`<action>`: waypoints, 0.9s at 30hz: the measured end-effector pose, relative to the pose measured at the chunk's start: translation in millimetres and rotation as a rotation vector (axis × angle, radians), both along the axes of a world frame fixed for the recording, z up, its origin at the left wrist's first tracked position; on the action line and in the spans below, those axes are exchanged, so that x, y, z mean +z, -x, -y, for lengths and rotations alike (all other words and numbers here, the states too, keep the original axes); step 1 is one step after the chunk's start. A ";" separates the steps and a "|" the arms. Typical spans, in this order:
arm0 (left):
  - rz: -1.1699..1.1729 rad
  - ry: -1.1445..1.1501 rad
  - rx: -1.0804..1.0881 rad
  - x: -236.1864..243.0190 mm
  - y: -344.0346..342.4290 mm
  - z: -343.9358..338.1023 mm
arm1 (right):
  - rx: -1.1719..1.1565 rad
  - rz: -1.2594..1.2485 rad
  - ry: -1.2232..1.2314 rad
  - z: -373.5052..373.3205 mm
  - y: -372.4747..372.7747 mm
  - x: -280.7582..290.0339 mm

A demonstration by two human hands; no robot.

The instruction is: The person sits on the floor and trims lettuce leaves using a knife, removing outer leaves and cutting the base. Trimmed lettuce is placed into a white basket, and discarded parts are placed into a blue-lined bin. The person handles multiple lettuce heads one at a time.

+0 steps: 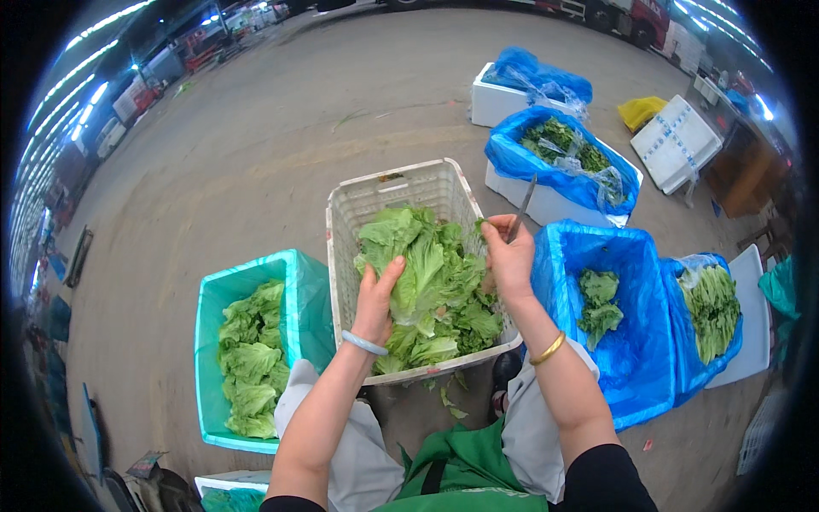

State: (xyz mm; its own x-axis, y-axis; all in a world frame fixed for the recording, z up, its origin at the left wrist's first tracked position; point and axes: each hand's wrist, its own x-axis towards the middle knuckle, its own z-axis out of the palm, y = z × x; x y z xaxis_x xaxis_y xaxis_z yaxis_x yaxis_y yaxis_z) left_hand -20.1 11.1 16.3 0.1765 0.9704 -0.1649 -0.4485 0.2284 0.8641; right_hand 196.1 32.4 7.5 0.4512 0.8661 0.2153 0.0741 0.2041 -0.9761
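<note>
Loose-leaf lettuce [418, 256], crinkly + lt green, is lying in the L hand [374, 300] over a white plastic crate [348, 209], w/ more ruffled leaves [473, 331] filling the crate below. Crate is showing latticed, tapering walls + a rounded rim. To the L, a box w/ a smooth teal liner [309, 311] is holding lettuce heads [256, 363]; to the R, a crinkled blue liner [627, 256] is bagging around a few dk leaves [599, 300].

Both forearms are reaching fwd from the lower edge, elbows bent. L hand is curling round the lettuce, thumb on top, gripping it. R hand [512, 260] is closing on a slim knife [523, 207], blade pointing up + away, fingertips near a small leaf bit.

R fist is hiding the knife's handle; leaves are covering most of the crate floor. Some L fingers are hiding, & whether R fingertips are pinching that bit, can't tell. A foam box [232, 482] is getting cut off at the bottom.
</note>
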 end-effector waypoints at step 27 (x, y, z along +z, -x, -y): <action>0.282 0.189 -0.236 -9.2 20.2 -0.7 | 0.207 0.289 0.180 -3.3 -29.0 6.3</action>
